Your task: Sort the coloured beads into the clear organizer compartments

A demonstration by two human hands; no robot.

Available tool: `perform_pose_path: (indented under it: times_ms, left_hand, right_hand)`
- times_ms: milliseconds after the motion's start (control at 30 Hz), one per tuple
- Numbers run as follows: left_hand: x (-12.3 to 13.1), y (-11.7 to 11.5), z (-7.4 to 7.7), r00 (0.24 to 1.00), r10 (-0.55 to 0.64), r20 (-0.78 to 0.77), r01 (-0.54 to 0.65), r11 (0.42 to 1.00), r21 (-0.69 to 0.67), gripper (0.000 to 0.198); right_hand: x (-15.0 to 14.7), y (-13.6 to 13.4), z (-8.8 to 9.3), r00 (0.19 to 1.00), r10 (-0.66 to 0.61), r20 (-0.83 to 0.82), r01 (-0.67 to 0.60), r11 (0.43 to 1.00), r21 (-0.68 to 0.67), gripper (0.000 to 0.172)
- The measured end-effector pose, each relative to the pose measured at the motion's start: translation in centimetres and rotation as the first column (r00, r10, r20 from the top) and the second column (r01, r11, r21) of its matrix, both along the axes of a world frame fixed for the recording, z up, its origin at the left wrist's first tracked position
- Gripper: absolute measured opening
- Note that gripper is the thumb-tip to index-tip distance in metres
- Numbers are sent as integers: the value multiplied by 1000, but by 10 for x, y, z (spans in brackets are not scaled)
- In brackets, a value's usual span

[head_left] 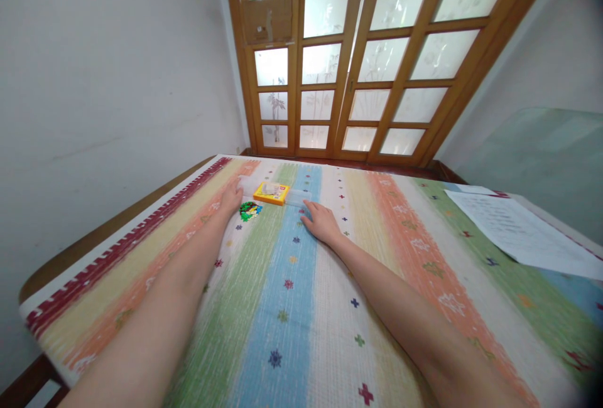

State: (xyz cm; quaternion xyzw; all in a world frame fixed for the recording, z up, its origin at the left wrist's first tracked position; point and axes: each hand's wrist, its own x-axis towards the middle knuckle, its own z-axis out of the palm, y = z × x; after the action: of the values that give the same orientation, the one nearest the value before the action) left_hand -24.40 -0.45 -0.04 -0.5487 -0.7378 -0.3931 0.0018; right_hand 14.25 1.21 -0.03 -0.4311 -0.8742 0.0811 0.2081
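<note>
A small yellow flat box lies on the table with a clear plastic sheet spread out on both sides of it. At the sheet's left end is my left hand, its fingers closed at the plastic. My right hand rests by the sheet's right end, thumb and forefinger apart, fingertips touching or very near the plastic. Just in front of the box, close to my left hand, sits a small cluster of green, yellow and blue pieces. Fine finger detail is too small to make out.
A striped cloth covers the table. Printed white papers lie on its right side, near a translucent chair back. A wall stands at the left, and wooden glass-paned doors are beyond the table.
</note>
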Motion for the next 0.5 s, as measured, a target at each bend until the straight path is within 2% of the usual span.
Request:
perform_pose_path:
  times_ms: [367, 500]
  left_hand:
    - [-4, 0, 0, 1000, 23, 21, -23, 999, 30, 58]
    - [1, -6, 5, 986, 136, 93, -141, 989, 48, 58]
  right_hand:
    - [2, 0, 2, 998, -7, -58, 6, 1000, -21, 50]
    - [3, -1, 2, 999, 1, -53, -2, 1000, -24, 48]
